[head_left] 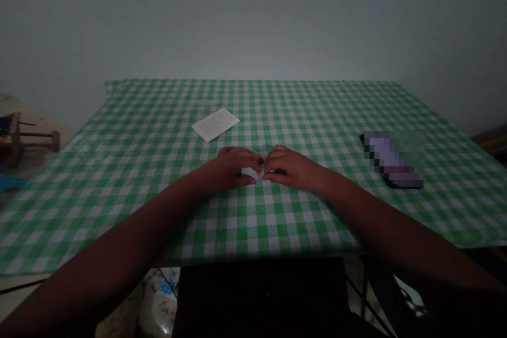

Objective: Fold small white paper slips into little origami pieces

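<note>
Both hands have a narrow pinch going on a small printed paper (pixel 259 172), right in the middle near the front of the table, with the left hand (pixel 233 166) on one side of it and the right hand (pixel 292 166) on the other. Fingertips nearly meet over the thing, so honestly only a bit of white with some print peeks out between them. Can't tell you which way its long axis runs, or whether it's folded, because the fingers cover too much. What I can say is it sits directly between the two grips, neither hand really nearer than the other, thumbs on the side toward the person and the other fingers curled over from the far side. Then there's a flat printed sheet (pixel 216 124) lying beyond the hands and off to the left, apart from both, with its long axis slanting from near left to far right. Left hand is the closer one to that, no contest. Way over to the right, well apart from the right hand, there's a pixelated phone (pixel 396 162) lying at a slant on the green checked tablecloth (pixel 277 229). Lighting's pretty dim, fwiw.
</note>
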{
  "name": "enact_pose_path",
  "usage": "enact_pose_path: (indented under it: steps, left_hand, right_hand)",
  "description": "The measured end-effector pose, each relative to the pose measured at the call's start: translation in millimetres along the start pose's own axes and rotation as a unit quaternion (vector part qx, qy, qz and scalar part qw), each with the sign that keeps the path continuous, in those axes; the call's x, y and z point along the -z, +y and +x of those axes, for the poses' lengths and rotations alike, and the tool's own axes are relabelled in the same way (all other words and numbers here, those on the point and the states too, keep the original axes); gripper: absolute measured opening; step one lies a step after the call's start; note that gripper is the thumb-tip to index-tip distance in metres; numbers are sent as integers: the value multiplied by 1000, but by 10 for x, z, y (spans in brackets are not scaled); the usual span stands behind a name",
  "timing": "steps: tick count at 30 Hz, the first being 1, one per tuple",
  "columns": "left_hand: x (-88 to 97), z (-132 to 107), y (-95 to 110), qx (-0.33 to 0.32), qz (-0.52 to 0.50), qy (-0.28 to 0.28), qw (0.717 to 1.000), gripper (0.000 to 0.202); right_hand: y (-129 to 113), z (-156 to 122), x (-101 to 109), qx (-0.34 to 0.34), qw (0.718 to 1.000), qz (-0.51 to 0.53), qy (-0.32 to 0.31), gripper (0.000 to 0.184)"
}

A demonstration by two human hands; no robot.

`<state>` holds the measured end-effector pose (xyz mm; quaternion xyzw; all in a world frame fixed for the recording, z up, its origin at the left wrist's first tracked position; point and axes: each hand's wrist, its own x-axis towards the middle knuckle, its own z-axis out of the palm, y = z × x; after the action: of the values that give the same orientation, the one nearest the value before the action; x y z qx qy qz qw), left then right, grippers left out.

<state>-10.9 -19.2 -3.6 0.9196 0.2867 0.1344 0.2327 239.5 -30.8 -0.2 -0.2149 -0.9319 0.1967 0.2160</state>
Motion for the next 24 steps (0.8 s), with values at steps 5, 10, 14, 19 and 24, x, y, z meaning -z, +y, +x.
enact_pose_path:
  steps: [5, 10, 14, 19, 24]
  left_hand:
    - [-59, 13, 16, 19, -1, 36, 999, 19]
    - [-115, 32, -6, 36, 14, 52, 998, 22]
    - [-115, 21, 1, 48, 21, 52, 997, 28]
    - [-95, 22, 57, 47, 25, 56, 997, 26]
    - [-78, 32, 100, 59, 23, 51, 997, 26]
  right_hand:
    - [67, 2, -37, -11, 999, 28, 17, 12]
    - [63, -39, 8, -45, 997, 53, 21, 13]
    - [59, -67, 8, -122, 986, 107, 28, 20]
    - [73, -19, -103, -171, 974, 123, 78, 8]
    - [105, 16, -163, -74, 994, 25, 77, 3]
